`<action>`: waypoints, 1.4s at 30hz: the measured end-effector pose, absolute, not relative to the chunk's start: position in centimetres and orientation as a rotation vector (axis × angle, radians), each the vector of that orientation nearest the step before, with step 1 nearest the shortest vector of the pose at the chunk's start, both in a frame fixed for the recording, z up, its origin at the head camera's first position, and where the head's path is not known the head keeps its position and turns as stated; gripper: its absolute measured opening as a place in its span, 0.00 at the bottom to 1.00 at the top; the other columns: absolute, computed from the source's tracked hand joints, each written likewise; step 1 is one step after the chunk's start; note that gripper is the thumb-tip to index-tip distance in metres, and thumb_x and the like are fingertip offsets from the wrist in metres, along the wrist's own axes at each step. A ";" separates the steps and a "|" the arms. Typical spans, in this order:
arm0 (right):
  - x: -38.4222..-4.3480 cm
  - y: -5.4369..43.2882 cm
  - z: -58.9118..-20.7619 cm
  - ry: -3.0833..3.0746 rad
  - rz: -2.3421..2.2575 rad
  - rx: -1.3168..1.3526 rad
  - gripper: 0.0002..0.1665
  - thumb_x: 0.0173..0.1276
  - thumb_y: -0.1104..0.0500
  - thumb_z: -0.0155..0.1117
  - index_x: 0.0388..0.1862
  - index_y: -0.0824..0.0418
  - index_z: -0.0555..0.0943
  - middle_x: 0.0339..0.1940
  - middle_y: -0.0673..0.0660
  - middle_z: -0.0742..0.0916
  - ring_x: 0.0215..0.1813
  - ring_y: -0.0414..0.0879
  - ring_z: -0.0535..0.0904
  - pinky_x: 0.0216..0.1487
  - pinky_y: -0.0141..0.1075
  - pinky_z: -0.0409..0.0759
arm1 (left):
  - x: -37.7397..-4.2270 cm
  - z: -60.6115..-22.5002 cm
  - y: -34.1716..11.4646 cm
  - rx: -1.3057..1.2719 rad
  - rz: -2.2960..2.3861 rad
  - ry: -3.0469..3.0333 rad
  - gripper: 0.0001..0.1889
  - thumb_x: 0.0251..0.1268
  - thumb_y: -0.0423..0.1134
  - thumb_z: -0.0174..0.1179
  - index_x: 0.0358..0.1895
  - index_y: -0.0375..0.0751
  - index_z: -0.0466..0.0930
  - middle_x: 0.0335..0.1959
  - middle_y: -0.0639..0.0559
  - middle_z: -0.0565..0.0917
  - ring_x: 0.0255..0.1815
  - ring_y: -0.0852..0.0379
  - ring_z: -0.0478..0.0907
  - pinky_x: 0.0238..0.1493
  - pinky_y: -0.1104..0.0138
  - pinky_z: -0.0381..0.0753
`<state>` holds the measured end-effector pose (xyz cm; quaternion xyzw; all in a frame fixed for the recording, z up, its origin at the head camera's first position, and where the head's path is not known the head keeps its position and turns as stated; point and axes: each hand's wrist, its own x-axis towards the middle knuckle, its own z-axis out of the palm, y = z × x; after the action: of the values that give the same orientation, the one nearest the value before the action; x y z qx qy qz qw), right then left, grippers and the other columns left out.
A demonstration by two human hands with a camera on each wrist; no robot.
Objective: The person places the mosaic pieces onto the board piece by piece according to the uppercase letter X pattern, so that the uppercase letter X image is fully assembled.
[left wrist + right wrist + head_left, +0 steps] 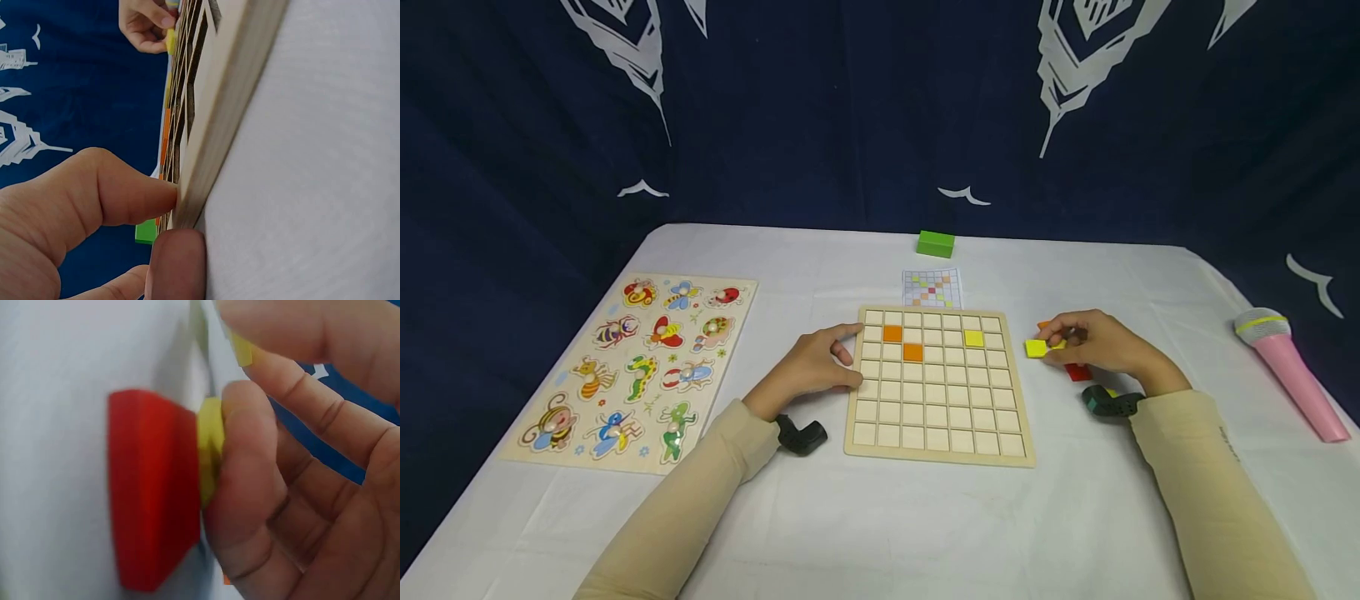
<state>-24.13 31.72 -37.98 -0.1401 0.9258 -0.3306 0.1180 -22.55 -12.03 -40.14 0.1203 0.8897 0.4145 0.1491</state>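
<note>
A square wooden grid board (940,461) lies on the table, with two orange tiles (913,352) and one yellow tile (973,338) in its cells. My left hand (812,360) touches the board's left edge, its thumb and forefinger spread apart along it. In the left wrist view fingertips meet the wooden side (215,125). To the right of the board, my right hand (1093,343) pinches a yellow tile (1035,348) between thumb and forefinger. Under that hand are a red tile (153,487) and another yellow tile (210,444), partly hidden by its fingers.
A small printed pattern card (932,288) lies behind the board, and a green block (936,244) farther back. On the left is an insect puzzle board (632,371); at the far right lies a pink microphone (1292,375). A dark patterned cloth (850,108) hangs behind.
</note>
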 end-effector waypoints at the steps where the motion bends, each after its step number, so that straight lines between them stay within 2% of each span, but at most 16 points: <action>1: -24.1 31.7 -37.9 2.708 -0.976 -0.425 0.18 0.67 0.65 0.79 0.53 0.72 0.87 0.49 0.63 0.88 0.36 0.44 0.75 0.37 0.33 0.75 | -22.5 -40.1 -12.0 0.344 1.187 2.559 0.46 0.51 0.34 0.74 0.81 0.39 0.71 0.40 0.47 0.85 0.28 0.56 0.80 0.39 0.65 0.75; 4: -24.1 31.6 -37.7 2.709 -1.001 -0.450 0.19 0.67 0.65 0.78 0.53 0.72 0.86 0.49 0.63 0.89 0.39 0.43 0.77 0.38 0.32 0.78 | -22.5 -40.0 -12.1 0.345 1.180 2.565 0.46 0.51 0.34 0.74 0.80 0.39 0.71 0.40 0.47 0.85 0.28 0.56 0.79 0.40 0.65 0.74; 9: -23.9 30.9 -37.2 2.728 -1.018 -0.446 0.19 0.67 0.66 0.78 0.55 0.70 0.86 0.44 0.57 0.89 0.40 0.43 0.79 0.40 0.31 0.79 | -22.4 -40.0 -12.0 0.340 1.177 2.567 0.46 0.51 0.34 0.74 0.80 0.40 0.72 0.40 0.47 0.85 0.28 0.56 0.79 0.40 0.64 0.74; 23: -23.0 28.2 -36.2 2.747 -1.049 -0.519 0.16 0.68 0.67 0.76 0.54 0.67 0.87 0.43 0.55 0.90 0.43 0.44 0.82 0.46 0.29 0.78 | -22.5 -39.9 -12.0 0.345 1.169 2.570 0.46 0.51 0.35 0.74 0.80 0.39 0.71 0.40 0.47 0.85 0.29 0.56 0.77 0.40 0.65 0.73; 34: -22.4 26.1 -36.0 2.711 -1.099 -0.607 0.17 0.67 0.66 0.78 0.53 0.66 0.87 0.41 0.53 0.92 0.40 0.42 0.84 0.44 0.31 0.80 | -22.4 -40.0 -12.1 0.355 1.164 2.571 0.47 0.51 0.35 0.73 0.81 0.39 0.71 0.40 0.47 0.85 0.29 0.56 0.78 0.41 0.65 0.74; 42: -22.3 24.8 -36.4 2.697 -1.062 -0.580 0.17 0.66 0.64 0.80 0.52 0.66 0.87 0.39 0.52 0.91 0.39 0.44 0.83 0.43 0.33 0.79 | -22.6 -40.1 -12.1 0.345 1.166 2.569 0.47 0.51 0.35 0.73 0.81 0.39 0.71 0.40 0.47 0.84 0.28 0.55 0.79 0.39 0.64 0.74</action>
<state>-22.27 24.85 -36.40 -0.1954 0.9084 -0.3578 0.0926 -22.63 -12.06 -40.09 0.1201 0.8938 0.4057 0.1489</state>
